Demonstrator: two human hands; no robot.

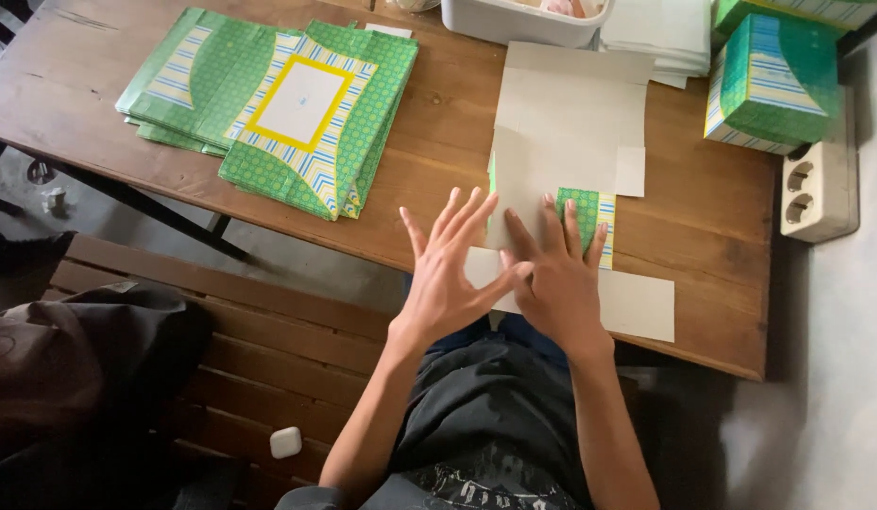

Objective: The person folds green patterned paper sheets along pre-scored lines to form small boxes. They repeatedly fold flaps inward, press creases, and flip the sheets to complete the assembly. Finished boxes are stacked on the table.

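A flat cardboard box blank (566, 132) lies grey side up on the wooden table (438, 142), with one green patterned flap (589, 210) folded over near the front edge. My right hand (556, 279) presses flat on that flap and the blank, fingers spread. My left hand (448, 274) hovers just left of it, fingers apart and lifted, its thumb touching my right hand. Neither hand holds anything.
A stack of flat green, yellow and white patterned blanks (287, 109) lies at the table's left. An assembled green box (774, 80) and a white power strip (821, 184) sit at the right. A white tub (514, 21) and grey cardboard stack (660, 38) are behind. A bench with a small white case (285, 441) is below.
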